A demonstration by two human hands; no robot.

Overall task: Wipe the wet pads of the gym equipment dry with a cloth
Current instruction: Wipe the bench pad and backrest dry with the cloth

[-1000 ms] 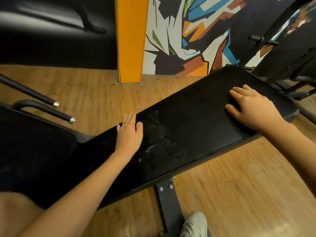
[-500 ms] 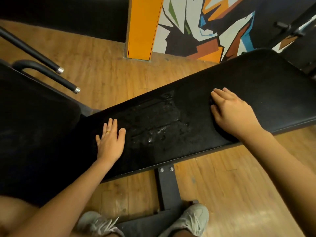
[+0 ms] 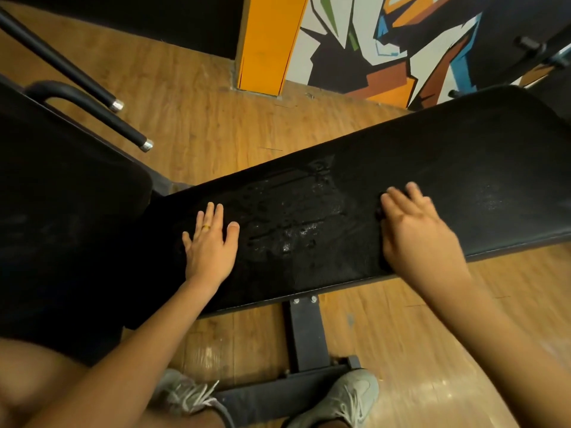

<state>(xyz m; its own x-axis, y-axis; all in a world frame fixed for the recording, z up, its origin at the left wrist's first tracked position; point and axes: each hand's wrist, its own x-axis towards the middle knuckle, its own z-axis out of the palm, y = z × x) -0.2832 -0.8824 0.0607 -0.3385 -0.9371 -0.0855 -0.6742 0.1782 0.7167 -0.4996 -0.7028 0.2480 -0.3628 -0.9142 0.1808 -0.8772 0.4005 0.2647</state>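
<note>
Motion-blurred right hand [image 3: 414, 236], fingers extended, presses a black cloth [image 3: 379, 212], almost wholly hidden beneath it, onto the long black padded bench pad [image 3: 463, 168]; a glistening wet patch [image 3: 290, 223] lies between it and the flat, straight-fingered left hand [image 3: 210, 245].

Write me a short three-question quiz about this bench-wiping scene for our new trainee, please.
1. True or false: the left hand lies flat on the black bench pad.
2. The glistening wet patch lies: A) between the left hand and the right hand; B) on a dumbbell; C) on a treadmill belt.
3. What does the left hand wear on one finger?
Key: 1 true; 2 A; 3 a gold-coloured ring.
</note>
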